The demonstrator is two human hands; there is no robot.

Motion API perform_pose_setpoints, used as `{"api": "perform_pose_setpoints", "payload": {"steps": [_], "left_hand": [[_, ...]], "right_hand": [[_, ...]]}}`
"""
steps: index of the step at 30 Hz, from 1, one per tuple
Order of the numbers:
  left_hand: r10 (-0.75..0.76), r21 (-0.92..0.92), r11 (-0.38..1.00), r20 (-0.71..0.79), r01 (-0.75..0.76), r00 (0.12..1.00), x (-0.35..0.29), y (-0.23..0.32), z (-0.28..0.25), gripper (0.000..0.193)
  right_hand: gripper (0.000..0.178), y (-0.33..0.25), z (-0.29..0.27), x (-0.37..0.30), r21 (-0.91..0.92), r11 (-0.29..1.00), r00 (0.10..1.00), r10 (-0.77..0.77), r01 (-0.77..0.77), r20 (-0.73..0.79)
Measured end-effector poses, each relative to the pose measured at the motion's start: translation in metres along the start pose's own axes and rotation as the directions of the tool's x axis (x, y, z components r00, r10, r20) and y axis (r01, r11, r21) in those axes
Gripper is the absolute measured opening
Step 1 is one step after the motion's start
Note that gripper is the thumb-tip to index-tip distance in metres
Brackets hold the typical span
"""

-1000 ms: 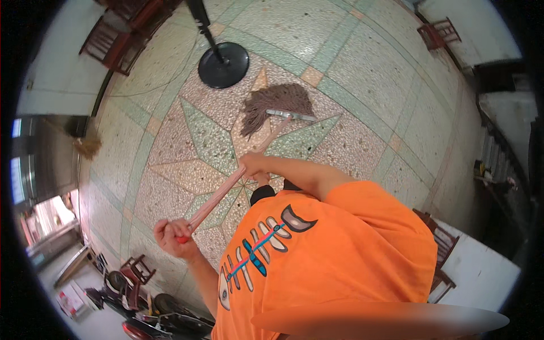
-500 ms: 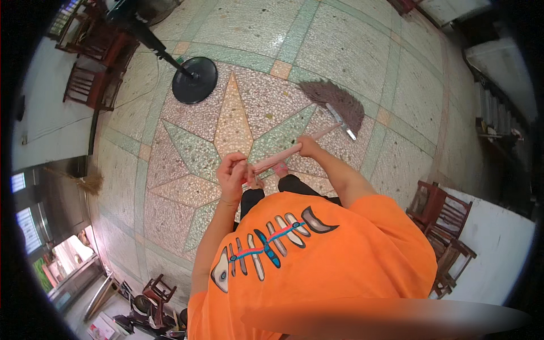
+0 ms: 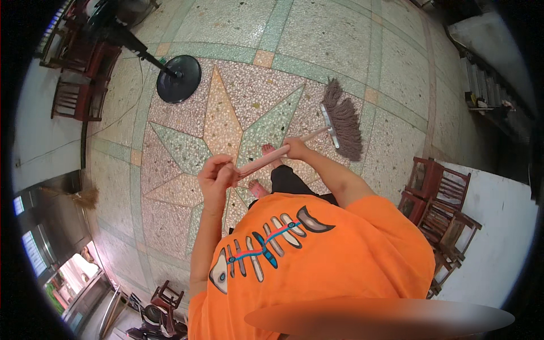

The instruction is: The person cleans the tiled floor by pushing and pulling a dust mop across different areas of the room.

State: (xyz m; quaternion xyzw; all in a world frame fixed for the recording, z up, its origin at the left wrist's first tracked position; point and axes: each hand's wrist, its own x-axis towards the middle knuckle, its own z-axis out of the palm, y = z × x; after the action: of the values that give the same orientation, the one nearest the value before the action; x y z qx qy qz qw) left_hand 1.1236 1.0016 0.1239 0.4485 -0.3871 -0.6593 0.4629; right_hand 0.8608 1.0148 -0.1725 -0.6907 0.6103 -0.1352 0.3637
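A mop [image 3: 343, 126] with grey-brown strings and a pale metal clamp lies spread on the patterned floor, ahead and to the right. Its pinkish handle [image 3: 264, 161] slants back toward my body. My right hand [image 3: 296, 149] wraps around the handle partway along. At the handle's upper end is my left hand [image 3: 219, 177], its fingers curled closed around the tip. My bare feet [image 3: 259, 188] show beneath the handle.
A stand fan's round black base [image 3: 179, 79] rests ahead on the left, with a cable trailing to the wall. Wooden chairs [image 3: 73, 95] line the left, and more chairs [image 3: 447, 190] stand at right. A straw broom [image 3: 85, 198] is at far left. Stairs [image 3: 488, 85] rise far right.
The mop head has swung round on the floor, its strings now trailing to the right of the clamp. Both hands have shifted slightly left in view, still on the handle. My feet have stepped.
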Motion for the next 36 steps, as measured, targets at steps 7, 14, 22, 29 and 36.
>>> {"api": "perform_pose_setpoints", "payload": {"steps": [7,14,22,29,36], "left_hand": [[0.264,0.069,0.965,-0.218,-0.255,0.94,-0.117,0.032,-0.086,0.014],[0.453,0.237,0.891,-0.523,-0.388,0.722,-0.253,0.052,-0.129,0.013],[0.508,0.424,0.861,-0.75,-0.281,0.424,-0.341,0.06,-0.114,0.015],[0.383,0.239,0.903,-0.824,-0.357,0.417,-0.367,0.052,-0.141,0.021],[0.349,0.117,0.911,-0.728,-0.394,0.59,-0.312,0.029,-0.112,0.016]], "right_hand": [[0.023,-0.118,0.077,0.015,0.009,0.987,0.958,-0.158,0.16,0.238],[0.02,-0.249,0.153,-0.012,0.09,0.894,0.828,-0.44,0.438,0.346],[0.013,-0.329,0.214,-0.052,0.142,0.775,0.588,-0.572,0.616,0.572],[0.018,-0.319,0.195,-0.091,0.153,0.84,0.574,-0.477,0.521,0.665],[0.026,-0.245,0.113,-0.118,-0.009,0.962,0.747,-0.207,0.274,0.632]]}}
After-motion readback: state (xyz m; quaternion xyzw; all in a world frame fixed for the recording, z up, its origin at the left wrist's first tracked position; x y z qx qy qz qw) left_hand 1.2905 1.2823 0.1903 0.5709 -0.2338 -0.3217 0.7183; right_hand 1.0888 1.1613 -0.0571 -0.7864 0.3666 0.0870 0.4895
